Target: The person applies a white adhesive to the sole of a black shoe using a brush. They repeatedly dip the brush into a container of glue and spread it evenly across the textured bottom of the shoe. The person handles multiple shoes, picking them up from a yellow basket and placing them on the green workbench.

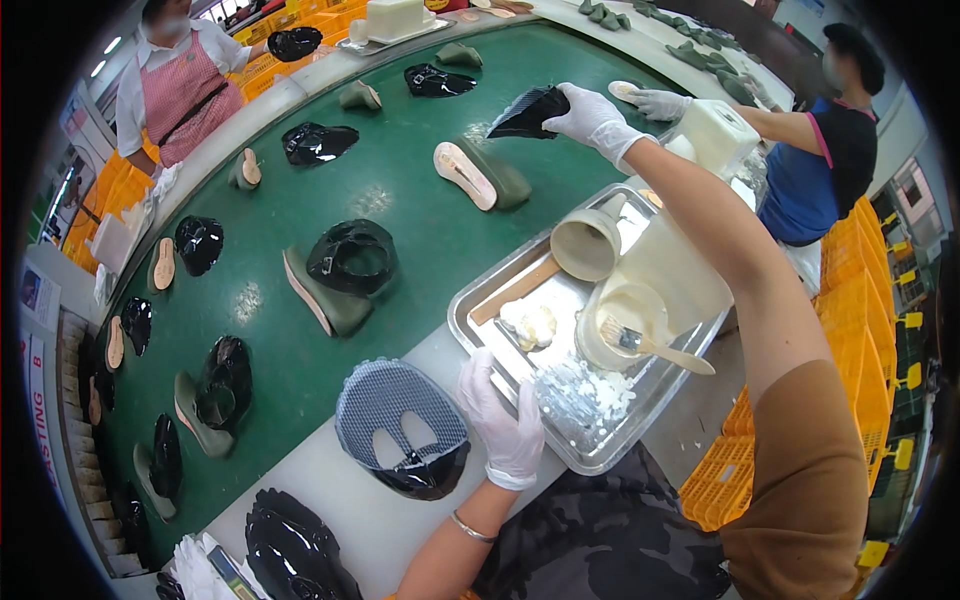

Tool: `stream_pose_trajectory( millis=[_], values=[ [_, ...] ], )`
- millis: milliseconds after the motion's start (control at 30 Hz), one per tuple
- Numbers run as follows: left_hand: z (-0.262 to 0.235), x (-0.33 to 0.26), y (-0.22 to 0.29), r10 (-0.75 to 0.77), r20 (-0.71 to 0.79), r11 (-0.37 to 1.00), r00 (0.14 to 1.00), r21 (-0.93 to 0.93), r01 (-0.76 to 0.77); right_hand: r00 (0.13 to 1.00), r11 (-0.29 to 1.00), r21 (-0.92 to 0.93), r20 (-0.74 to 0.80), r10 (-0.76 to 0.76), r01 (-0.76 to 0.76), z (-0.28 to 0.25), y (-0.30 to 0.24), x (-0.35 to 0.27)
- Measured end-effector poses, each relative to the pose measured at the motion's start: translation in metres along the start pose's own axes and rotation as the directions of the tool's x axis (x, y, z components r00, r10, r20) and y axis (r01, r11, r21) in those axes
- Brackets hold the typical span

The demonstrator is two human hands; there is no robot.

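My gloved right hand (590, 118) reaches far over the green belt and grips the edge of a black glossy shoe upper (528, 112), whose ribbed lining shows. My gloved left hand (502, 420) is at the near left corner of a metal tray (465, 322), fingers apart and holding nothing. Beside it, on the pale ledge, lies another shoe upper (402, 425), its blue-white mesh lining facing up. In the tray stand a cream cup (585, 248) and a tub (600, 335) with a wooden-handled brush (670, 352) across it. White paste smears the tray floor.
The green belt (440, 270) carries several green shoe lasts (325, 290) and black uppers (318, 143). A co-worker (815, 140) at the right reaches toward a last; another person (185, 85) stands across the belt. Orange crates (850, 290) stand at the right.
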State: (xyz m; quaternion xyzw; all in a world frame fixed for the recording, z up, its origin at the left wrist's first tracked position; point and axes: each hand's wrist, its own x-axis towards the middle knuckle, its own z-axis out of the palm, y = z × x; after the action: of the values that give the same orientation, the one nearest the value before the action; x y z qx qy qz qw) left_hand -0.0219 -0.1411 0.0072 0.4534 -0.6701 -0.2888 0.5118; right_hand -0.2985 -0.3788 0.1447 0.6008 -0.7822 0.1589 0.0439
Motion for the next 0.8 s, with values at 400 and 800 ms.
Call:
stream_pose_trajectory(
  millis=[400, 800],
  values=[
    [-0.006, 0.005, 0.006, -0.078, 0.072, 0.996, 0.994, 0.045, 0.075, 0.759, 0.734, -0.460, -0.175, -0.627, 0.500, 0.049, 0.022, 0.047],
    [-0.005, 0.007, 0.004, -0.054, 0.077, 0.998, 0.996, 0.047, 0.050, 0.477, 0.292, -0.563, 0.213, -0.852, 0.773, 0.075, 0.012, 0.031]
  ],
)
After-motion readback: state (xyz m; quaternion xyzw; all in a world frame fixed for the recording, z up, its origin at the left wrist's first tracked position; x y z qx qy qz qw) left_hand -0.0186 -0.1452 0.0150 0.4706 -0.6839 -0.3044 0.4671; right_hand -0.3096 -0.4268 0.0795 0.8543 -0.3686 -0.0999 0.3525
